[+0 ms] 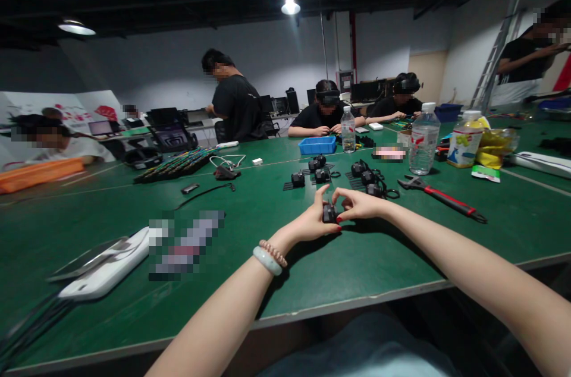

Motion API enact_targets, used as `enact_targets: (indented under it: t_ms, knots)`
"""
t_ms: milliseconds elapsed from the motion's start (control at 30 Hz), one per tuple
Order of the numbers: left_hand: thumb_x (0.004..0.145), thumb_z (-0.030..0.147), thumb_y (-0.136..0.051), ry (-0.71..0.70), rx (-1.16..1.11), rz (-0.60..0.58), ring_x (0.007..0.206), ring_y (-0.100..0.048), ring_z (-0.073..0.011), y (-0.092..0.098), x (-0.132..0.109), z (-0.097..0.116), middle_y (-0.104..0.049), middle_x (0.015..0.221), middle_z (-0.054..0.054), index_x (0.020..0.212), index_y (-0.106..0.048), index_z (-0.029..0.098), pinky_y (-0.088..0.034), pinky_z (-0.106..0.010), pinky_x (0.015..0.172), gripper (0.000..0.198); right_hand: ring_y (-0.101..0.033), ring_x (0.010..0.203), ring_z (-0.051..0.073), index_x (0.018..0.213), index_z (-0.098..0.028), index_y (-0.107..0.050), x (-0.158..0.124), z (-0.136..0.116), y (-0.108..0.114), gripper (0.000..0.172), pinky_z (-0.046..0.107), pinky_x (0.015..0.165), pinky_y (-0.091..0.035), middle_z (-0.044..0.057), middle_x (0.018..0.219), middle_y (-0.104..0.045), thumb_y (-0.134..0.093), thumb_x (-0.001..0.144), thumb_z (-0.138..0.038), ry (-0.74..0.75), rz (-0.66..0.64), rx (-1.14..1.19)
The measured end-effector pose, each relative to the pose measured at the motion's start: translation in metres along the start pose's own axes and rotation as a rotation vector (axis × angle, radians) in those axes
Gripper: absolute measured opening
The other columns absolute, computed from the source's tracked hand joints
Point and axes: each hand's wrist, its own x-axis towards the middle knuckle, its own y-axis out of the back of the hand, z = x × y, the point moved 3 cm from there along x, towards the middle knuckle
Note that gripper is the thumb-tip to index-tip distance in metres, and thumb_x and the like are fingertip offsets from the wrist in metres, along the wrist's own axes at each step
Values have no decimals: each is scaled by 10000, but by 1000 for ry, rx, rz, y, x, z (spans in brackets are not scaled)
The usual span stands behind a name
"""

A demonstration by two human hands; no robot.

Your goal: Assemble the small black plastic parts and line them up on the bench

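We pinch a small, boxy black part (pixel 329 213) on the matte green table (pixel 223 282), left hand (pixel 310 221) and right hand (pixel 360 204) closed on its sides (nails glossy red). Similar blocks (pixel 317 170) sit at 12 o'clock and a red-handled steel wrench (pixel 441 197) at 3.

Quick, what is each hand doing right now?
Left hand: closed, gripping the small black part.
Right hand: closed, pinching the same small black part.
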Motion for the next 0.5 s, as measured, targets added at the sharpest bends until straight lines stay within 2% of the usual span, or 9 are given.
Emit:
enact_targets:
  t_ms: [500]
  knots:
    - [612,224,-616,1,21,-15,771,-511,-148,0,0,-1,-464,957,-65,1275,29,211,-408,-362,741,925,-277,449,51,927,-163,-445,-1,-5,2,359,166,425,-183,-91,491,-287,-573,651,-352,-17,1,22]
